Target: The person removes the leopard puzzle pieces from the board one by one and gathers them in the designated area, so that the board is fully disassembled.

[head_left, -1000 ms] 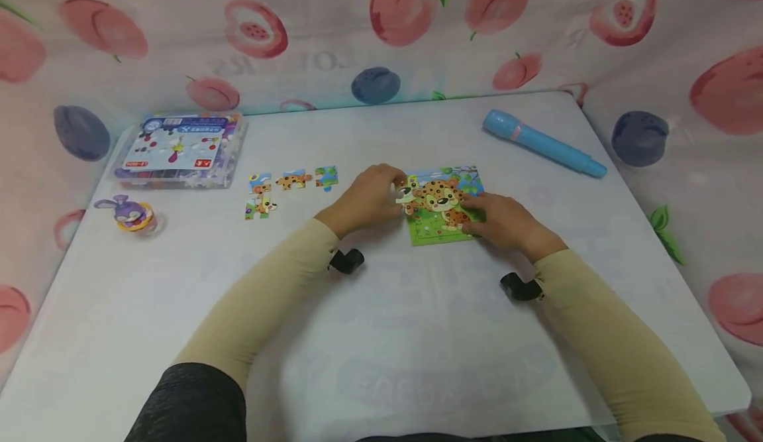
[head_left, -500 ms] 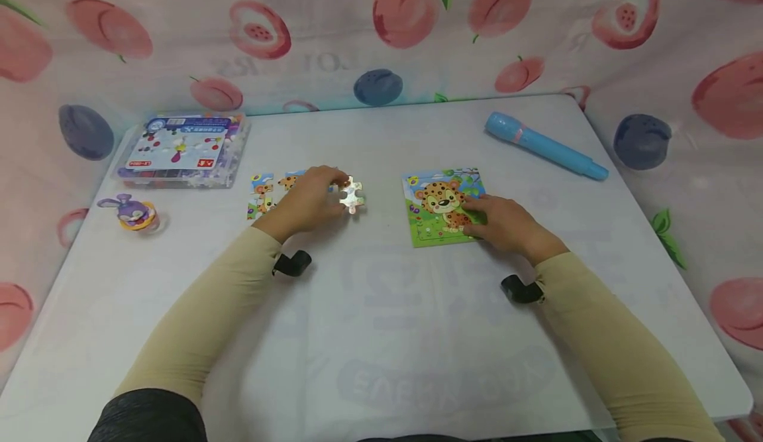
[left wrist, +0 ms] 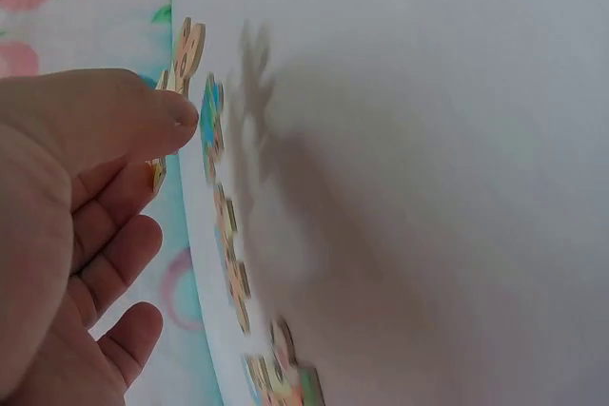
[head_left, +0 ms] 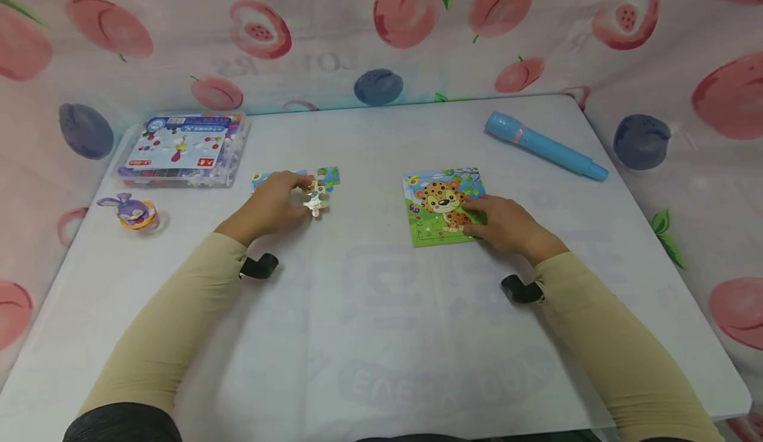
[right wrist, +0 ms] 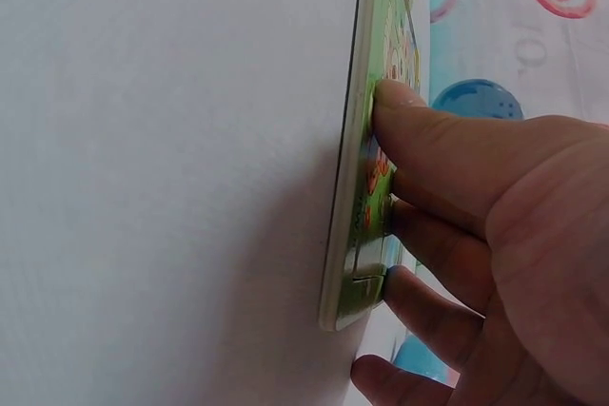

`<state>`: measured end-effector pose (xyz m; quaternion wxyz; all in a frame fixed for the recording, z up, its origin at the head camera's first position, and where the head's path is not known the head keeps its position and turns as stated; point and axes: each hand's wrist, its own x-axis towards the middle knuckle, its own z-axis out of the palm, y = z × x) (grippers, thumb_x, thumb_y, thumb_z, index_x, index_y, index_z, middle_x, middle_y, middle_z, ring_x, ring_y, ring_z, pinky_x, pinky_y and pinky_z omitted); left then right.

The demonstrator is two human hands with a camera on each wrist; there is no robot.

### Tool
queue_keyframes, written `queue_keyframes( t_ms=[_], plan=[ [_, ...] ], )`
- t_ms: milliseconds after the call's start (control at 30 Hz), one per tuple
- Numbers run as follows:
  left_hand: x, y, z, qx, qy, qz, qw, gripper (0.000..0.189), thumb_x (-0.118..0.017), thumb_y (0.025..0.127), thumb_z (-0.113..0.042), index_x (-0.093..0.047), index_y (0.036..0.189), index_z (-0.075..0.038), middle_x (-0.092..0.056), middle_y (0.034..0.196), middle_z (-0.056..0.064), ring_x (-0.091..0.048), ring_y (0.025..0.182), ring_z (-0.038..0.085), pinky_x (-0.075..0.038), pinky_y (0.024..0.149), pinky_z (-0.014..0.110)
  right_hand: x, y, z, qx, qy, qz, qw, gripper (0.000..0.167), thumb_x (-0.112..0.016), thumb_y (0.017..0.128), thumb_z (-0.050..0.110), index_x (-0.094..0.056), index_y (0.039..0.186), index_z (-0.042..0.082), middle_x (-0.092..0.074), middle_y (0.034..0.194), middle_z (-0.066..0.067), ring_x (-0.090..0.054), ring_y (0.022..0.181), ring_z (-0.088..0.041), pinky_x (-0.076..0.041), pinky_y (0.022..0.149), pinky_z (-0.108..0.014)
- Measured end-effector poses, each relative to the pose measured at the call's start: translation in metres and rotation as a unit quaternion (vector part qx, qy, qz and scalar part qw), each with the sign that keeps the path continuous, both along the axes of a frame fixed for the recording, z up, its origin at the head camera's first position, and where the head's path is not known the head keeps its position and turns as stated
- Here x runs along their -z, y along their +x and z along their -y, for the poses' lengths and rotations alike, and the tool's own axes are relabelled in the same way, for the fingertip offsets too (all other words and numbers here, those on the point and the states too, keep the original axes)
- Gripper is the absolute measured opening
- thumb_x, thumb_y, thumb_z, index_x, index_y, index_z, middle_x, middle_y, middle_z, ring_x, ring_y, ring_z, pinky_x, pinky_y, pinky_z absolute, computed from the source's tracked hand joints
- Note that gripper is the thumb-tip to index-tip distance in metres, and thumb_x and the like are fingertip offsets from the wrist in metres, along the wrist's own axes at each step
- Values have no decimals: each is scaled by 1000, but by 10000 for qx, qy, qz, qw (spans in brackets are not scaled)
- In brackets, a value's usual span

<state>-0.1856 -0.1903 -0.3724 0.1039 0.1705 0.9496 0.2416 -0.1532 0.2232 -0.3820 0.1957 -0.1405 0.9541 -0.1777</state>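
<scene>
My left hand (head_left: pixel 268 207) pinches a jigsaw piece (head_left: pixel 316 203) between thumb and fingers, raised over the table left of centre. In the left wrist view the piece (left wrist: pixel 191 45) sticks out past the thumb tip, its thin wooden edge showing. Loose jigsaw pieces (head_left: pixel 330 176) lie behind and under that hand, which partly hides them; the same pieces (left wrist: pixel 231 259) line up along the table in the left wrist view. A square leopard puzzle board (head_left: pixel 426 230) lies right of centre. My right hand (head_left: pixel 507 223) rests its thumb and fingertips on the board's right side.
At the back left stands a clear plastic box (head_left: pixel 179 144) with a printed label. In front of it is a purple rabbit toy (head_left: pixel 134 210). A blue tube-shaped object (head_left: pixel 545 146) lies at the back right. Fruit-print cloth (head_left: pixel 334 24) hangs behind the white table (head_left: pixel 369 336).
My left hand has moved left from the board to the loose pieces, carrying the jigsaw piece away with it. The right hand has stayed on the board.
</scene>
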Motion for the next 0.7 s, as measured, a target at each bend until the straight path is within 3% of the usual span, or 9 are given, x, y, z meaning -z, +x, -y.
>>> queue_keyframes(
  t_ms=[367, 700],
  plan=[
    [8, -1, 30, -272, -283, 199, 9990, 46, -68, 87, -9, -59, 130, 3, -57, 132, 22, -45, 129, 41, -32, 109, 55, 0, 0, -1, -41, 3, -9, 10000, 56, -66, 98, 25, -49, 146, 1, -37, 156, -16, -26, 144, -45, -23, 114, -59],
    [10, -2, 40, -386, -399, 521, 9971, 46, -68, 89, -11, -57, 132, 3, -57, 134, 22, -39, 134, 43, -26, 113, 56, 0, 0, 0, -16, 33, 24, 10000, 57, -66, 98, 25, -49, 147, 2, -36, 157, -16, -26, 144, -45, -23, 114, -59]
  ],
)
